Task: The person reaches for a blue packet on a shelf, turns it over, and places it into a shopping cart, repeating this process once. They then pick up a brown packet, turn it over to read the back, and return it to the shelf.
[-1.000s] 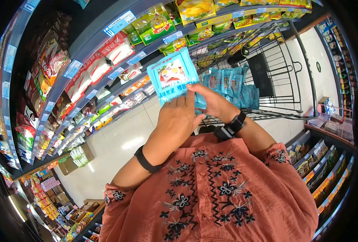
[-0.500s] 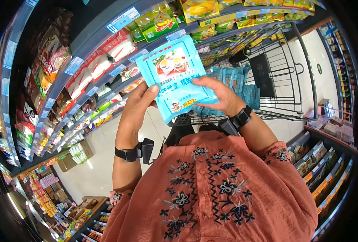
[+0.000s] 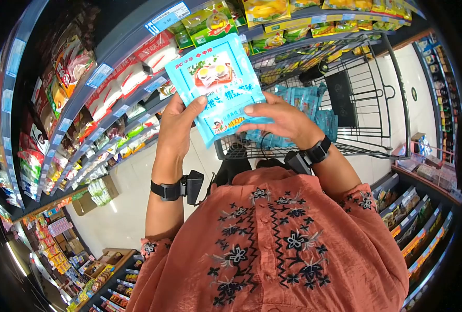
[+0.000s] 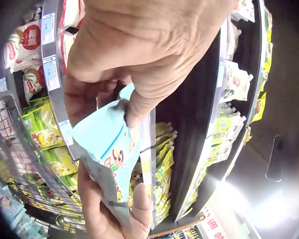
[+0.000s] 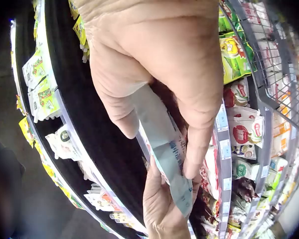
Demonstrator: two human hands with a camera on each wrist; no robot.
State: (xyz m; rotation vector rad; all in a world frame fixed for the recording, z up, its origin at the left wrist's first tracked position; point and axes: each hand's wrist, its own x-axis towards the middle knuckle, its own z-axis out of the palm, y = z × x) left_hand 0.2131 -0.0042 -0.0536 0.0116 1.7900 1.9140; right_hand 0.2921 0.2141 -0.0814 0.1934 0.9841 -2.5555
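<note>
A light-blue plastic food packet, printed with halved eggs on a red tray, is held up in front of the chest with its printed side toward the head camera. My left hand grips its left edge, thumb lying across the print and fingers behind. At the lower right edge my right hand holds it, thumb on the front. In the left wrist view, the packet is seen from its edge between both hands. The right wrist view shows its pale back, pinched between thumb and fingers.
Past the right hand stands a black wire shopping cart with several similar blue packets in it. Shelves of bagged goods with price tags curve along the left and top. A carton sits on the pale floor.
The left hand moved from the packet's bottom, near the right hand, out to its left edge. The packet came up more fully into view, then shifted slightly left and up.
</note>
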